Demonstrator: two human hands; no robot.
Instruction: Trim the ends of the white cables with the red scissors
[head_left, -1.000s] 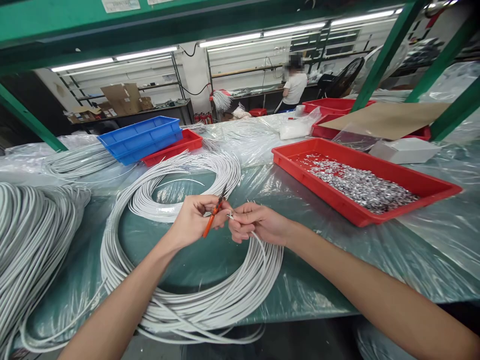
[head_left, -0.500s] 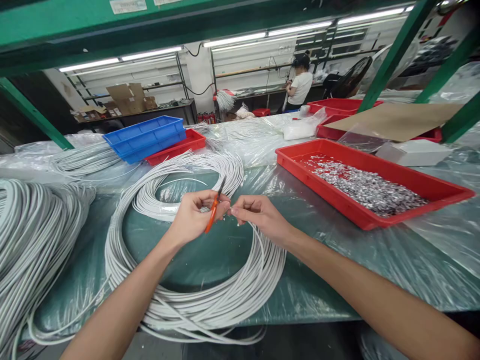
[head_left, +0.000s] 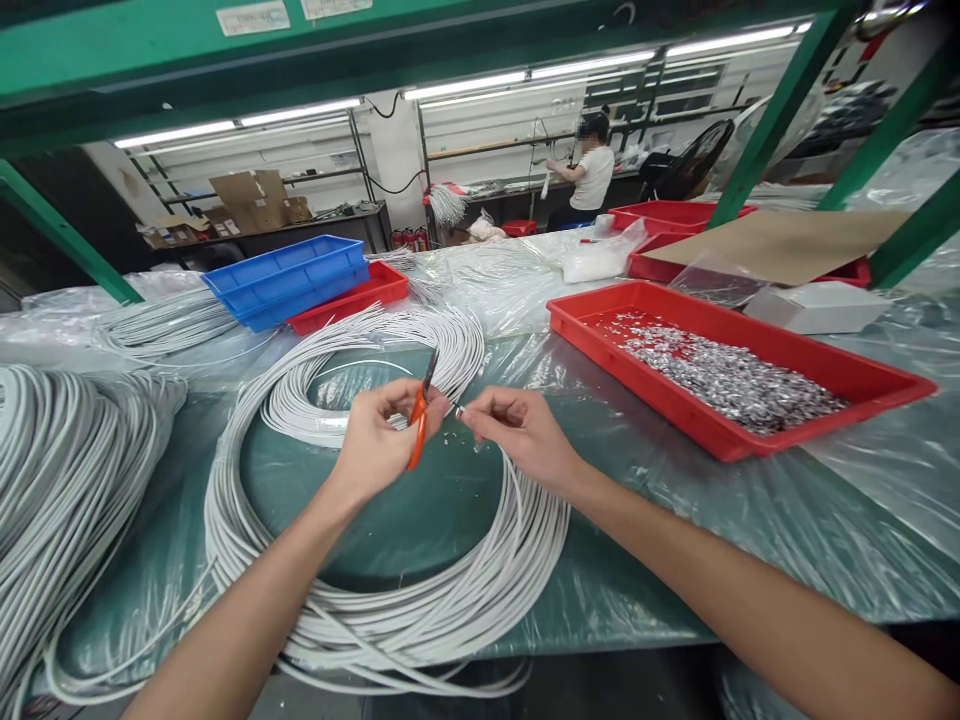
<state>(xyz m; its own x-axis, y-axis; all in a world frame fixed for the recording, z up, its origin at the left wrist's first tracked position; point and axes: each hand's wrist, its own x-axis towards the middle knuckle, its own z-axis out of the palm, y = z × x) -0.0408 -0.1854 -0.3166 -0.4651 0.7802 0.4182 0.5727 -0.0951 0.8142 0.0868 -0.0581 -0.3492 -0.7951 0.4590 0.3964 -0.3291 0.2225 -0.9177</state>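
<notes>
My left hand [head_left: 373, 440] is closed around small orange-handled scissors [head_left: 418, 430], their dark blades pointing up and away. Facing it, my right hand [head_left: 525, 432] pinches a tiny shiny metal piece [head_left: 460, 411] between thumb and forefinger. A narrow gap separates the fingertips of both hands; whether the left fingertips also grip something small cannot be made out. Beneath the hands lies a large coil of white cable [head_left: 420, 615], partly covered by my forearms. A smaller white coil [head_left: 300, 405] overlaps its far side.
A red tray [head_left: 637, 365] of small shiny metal pieces [head_left: 742, 385] stands to the right. Another cable bundle [head_left: 67, 500] lies at left. Behind are a blue bin [head_left: 289, 285], a red bin [head_left: 386, 283] and a white box [head_left: 817, 307]. A person [head_left: 596, 175] sits far back.
My hands have drawn slightly apart, and the small metal piece now shows at my right fingertips. The scissors stand a little more upright. The person in the background has raised an arm.
</notes>
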